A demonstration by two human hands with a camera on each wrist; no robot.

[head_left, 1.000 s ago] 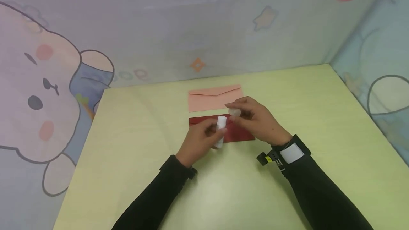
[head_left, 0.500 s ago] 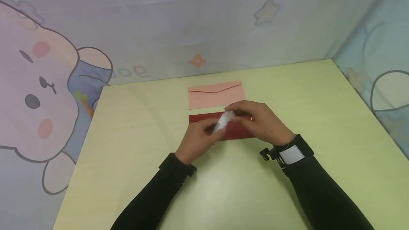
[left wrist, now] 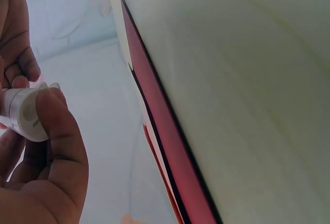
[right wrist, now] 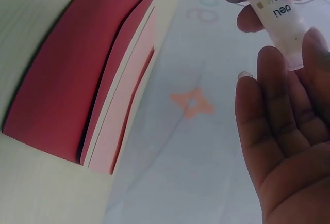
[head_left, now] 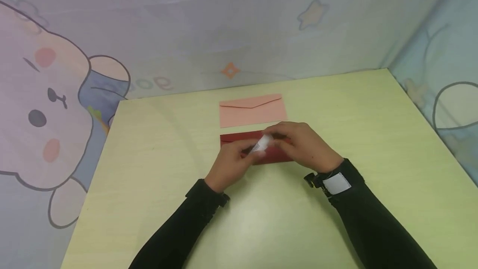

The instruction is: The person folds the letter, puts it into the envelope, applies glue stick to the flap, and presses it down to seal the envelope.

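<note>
Left hand (head_left: 231, 165) curled round white glue stick (head_left: 261, 144), held above red envelope (head_left: 239, 139) on tabletop (head_left: 157, 165). Right hand (head_left: 304, 144) closed on stick's capped end, fingertips pinching. Pink envelope (head_left: 252, 111) flat just beyond both hands.

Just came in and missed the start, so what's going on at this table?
A person holds a white glue stick between both hands above a dark red envelope on the table. The left hand grips its body; the right hand has its fingers at the capped end. A pink envelope lies just beyond.
</note>
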